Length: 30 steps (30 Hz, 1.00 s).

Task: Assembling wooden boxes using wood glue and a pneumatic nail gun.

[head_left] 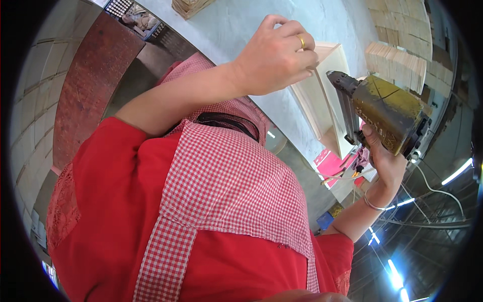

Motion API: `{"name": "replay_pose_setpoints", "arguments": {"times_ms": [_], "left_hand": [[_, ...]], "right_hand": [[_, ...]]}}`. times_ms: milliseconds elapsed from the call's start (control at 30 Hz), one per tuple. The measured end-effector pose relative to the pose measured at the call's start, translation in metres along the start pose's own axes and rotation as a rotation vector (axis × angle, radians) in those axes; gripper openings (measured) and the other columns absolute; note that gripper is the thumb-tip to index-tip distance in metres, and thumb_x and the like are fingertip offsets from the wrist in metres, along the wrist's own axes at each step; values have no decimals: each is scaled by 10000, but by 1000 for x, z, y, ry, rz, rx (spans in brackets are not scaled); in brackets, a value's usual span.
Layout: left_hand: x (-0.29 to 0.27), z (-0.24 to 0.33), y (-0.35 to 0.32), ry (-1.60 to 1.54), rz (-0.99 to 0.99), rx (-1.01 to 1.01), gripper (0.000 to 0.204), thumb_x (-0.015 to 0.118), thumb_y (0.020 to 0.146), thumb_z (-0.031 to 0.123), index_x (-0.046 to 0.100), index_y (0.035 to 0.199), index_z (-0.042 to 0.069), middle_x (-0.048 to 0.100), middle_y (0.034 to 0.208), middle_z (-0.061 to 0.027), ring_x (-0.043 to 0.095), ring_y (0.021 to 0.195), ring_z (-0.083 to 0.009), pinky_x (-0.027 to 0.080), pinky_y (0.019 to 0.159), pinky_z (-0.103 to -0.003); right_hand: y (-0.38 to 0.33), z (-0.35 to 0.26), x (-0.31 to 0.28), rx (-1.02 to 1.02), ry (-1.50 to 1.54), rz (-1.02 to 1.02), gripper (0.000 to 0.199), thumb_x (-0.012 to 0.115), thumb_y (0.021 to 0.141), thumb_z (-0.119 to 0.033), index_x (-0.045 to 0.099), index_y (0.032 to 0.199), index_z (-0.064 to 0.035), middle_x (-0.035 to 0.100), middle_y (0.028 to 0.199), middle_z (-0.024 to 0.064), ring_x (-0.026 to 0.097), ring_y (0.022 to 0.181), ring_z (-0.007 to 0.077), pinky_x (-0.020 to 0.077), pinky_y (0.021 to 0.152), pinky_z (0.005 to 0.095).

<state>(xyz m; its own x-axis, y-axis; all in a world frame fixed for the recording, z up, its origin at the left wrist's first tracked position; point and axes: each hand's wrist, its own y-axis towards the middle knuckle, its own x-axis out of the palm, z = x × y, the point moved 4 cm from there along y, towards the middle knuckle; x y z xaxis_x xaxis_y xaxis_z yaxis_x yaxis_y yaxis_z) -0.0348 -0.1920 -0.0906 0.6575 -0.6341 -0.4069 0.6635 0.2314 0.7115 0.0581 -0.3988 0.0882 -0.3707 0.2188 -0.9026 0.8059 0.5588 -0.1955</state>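
Gripping a worn, yellow-brown nail gun in right hand, nose against pale wooden box on grey surface; left hand fingers closed on box rim. Stacked wood slats beyond.

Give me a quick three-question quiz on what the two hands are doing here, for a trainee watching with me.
1. True or false: the right hand holds a worn yellowish nail gun.
2. Multiple choice: the left hand grips A) the upper edge of the pale wooden box; B) a hammer; C) a paintbrush.
3. Fill in the blank: a finger of the left hand wears a gold ____.

Key: 1 true; 2 A; 3 ring.
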Motion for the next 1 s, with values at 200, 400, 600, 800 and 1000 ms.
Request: {"name": "replay_pose_setpoints", "arguments": {"times_ms": [200, 400, 600, 800, 1000], "left_hand": [[7, 13, 4, 182, 39, 14, 200, 796, 668, 157, 711, 843, 112, 645, 911, 39, 614, 944, -161, 433, 872, -411], [8, 17, 1, 182, 131, 41, 98, 768, 676, 140, 706, 743, 105, 637, 824, 44, 624, 875, -156, 430, 864, -401], [8, 16, 2, 157, 184, 34, 73, 760, 687, 140, 700, 707, 104, 631, 781, 49, 628, 851, -155, 425, 862, -403], [8, 14, 0, 142, 177, 12, 83, 774, 682, 140, 709, 725, 110, 638, 798, 50, 625, 849, -152, 413, 871, -407], [8, 14, 1, 124, 161, 3, 106, 793, 672, 146, 720, 743, 114, 646, 815, 52, 623, 846, -155, 406, 877, -415]], "right_hand": [[2, -3, 3, -23, 16, -5, 477, 857, 761, -77, 617, 1156, 42, 696, 1091, 114, 656, 955, 181, 547, 822, 321], [3, -11, 4, -1, -19, -3, 463, 859, 762, -85, 629, 1144, 40, 701, 1079, 111, 655, 942, 178, 541, 826, 320], [11, -18, 7, 15, 7, 21, 477, 863, 758, -91, 629, 1152, 42, 701, 1083, 110, 651, 938, 180, 532, 839, 323], [14, -19, 9, -1, 37, -16, 474, 862, 761, -90, 630, 1152, 41, 703, 1081, 104, 649, 944, 180, 528, 842, 324], [17, -16, 6, 51, -37, 15, 472, 864, 758, -93, 636, 1151, 35, 704, 1091, 106, 646, 947, 168, 530, 833, 324]]}}
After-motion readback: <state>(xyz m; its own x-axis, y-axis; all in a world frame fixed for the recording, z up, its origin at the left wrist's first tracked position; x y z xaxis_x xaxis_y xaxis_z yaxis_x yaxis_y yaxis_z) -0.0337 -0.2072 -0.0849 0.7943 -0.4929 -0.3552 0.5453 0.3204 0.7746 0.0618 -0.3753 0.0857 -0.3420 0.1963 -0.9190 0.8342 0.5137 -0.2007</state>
